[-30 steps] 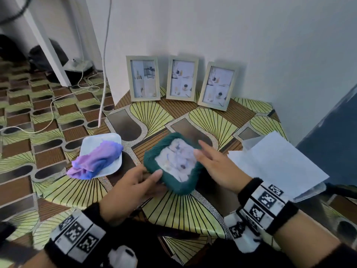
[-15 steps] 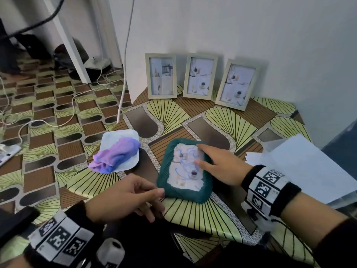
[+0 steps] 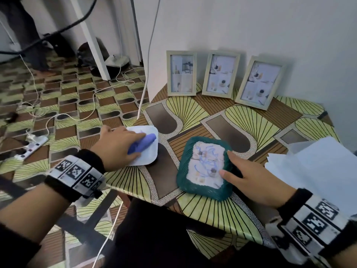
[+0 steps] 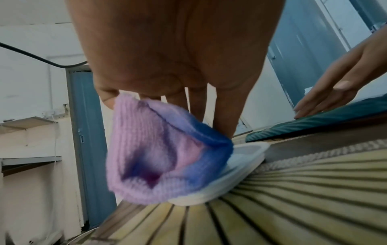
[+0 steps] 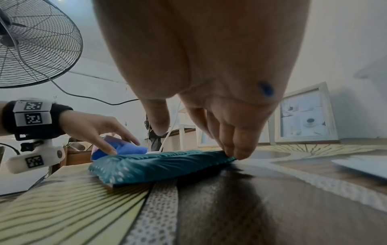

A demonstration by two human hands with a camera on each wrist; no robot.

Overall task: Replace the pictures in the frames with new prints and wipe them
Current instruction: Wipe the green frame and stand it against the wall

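Observation:
A teal knitted picture frame (image 3: 184, 182) lies flat near the table's front edge, and the picture (image 3: 205, 165) in it bears blue scribbles. My right hand (image 3: 234, 165) rests on its right edge with the fingers laid straight; in the right wrist view the fingertips (image 5: 235, 149) press the frame's rim (image 5: 159, 165). To the left, my left hand (image 3: 125, 146) pinches a purple-blue knitted cloth (image 3: 144, 143) on a white tray (image 3: 148, 159). In the left wrist view the cloth (image 4: 159, 157) hangs bunched from my thumb and fingers, above the tray (image 4: 240, 164).
Three pale wooden frames (image 3: 181, 73) (image 3: 220, 75) (image 3: 259, 82) lean on the wall at the back of the table. White sheets of paper (image 3: 318, 171) lie at the right. Cables and a power strip (image 3: 31, 147) lie on the floor at left. A fan (image 5: 35, 41) stands behind.
My left hand has let go of the teal frame and moved left onto the cloth, which it now pinches. The frame has come down flat under my right hand.

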